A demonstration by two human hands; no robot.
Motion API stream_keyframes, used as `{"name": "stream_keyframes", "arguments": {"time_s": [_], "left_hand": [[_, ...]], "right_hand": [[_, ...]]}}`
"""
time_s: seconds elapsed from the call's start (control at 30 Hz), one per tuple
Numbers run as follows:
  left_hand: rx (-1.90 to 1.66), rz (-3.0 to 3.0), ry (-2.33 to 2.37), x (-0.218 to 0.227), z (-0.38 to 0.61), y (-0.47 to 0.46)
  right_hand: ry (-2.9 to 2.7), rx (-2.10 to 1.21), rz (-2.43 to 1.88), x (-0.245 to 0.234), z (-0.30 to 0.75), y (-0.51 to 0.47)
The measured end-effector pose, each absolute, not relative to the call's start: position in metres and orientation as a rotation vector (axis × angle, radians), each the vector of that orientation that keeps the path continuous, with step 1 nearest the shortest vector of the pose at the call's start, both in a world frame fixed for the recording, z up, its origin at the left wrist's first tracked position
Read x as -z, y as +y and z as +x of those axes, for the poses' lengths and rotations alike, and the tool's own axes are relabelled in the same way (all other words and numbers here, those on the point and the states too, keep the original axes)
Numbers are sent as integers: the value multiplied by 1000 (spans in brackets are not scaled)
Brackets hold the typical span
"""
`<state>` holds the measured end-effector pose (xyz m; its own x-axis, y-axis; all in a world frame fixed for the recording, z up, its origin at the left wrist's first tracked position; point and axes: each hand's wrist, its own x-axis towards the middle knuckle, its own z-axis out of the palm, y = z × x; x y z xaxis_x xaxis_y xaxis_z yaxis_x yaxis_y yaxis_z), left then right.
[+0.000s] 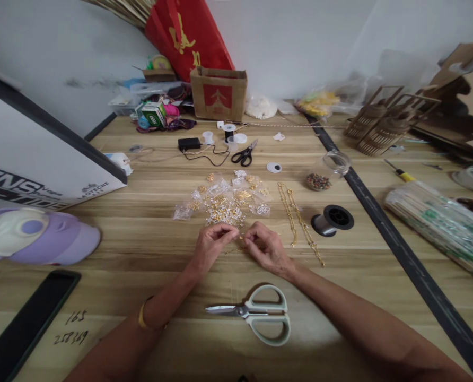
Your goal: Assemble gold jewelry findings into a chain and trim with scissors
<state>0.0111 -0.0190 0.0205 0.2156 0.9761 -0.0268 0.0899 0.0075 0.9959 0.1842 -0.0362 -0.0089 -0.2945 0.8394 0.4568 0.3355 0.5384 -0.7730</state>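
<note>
My left hand (216,241) is closed in a pinch beside a pile of gold and clear beads (224,209). Close to it, my right hand (266,246) also pinches with thumb and forefinger. Whatever sits between the fingertips is too small to make out. Just below them a short beaded strand (234,250) lies on the wood. Small plastic packets (183,211) of findings surround the pile. To the right, two gold chains (296,212) are stretched out near a spool of clear thread (327,222). Nearer to me rest scissors with pale green handles (266,314), blades pointing left.
Behind the beads are black-handled scissors (245,154), a black adapter (189,144) and a jar of mixed beads (320,180). A purple and white object (57,236) and a phone (29,323) lie at left. Wrapped sticks (439,225) lie at right; a cardboard box (218,95) stands by the wall.
</note>
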Motion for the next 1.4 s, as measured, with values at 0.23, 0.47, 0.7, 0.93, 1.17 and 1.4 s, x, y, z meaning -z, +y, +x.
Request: {"name": "stream_keyframes", "arguments": {"time_s": [0.23,0.47,0.7,0.93,1.17,1.4], "left_hand": [[-1012,1310,1133,-21,9,-19],[-1024,1132,854,-17,5,-17],[-925,1217,736,-20,5,-19],[-937,1387,859,-23,7,-19],[-954,1463,928,-23,9,-21],[-997,1508,953,-20,10,-20]], "right_hand": [[-1851,-736,-987,8,184,-36],[-1742,-875,-1010,4,189,-35],[-1313,-1115,-1080,16,192,-25],[-1419,-1039,-1060,7,192,-29],[-1699,-908,-952,-2,185,-38],[-1767,-859,-951,3,182,-37]]}}
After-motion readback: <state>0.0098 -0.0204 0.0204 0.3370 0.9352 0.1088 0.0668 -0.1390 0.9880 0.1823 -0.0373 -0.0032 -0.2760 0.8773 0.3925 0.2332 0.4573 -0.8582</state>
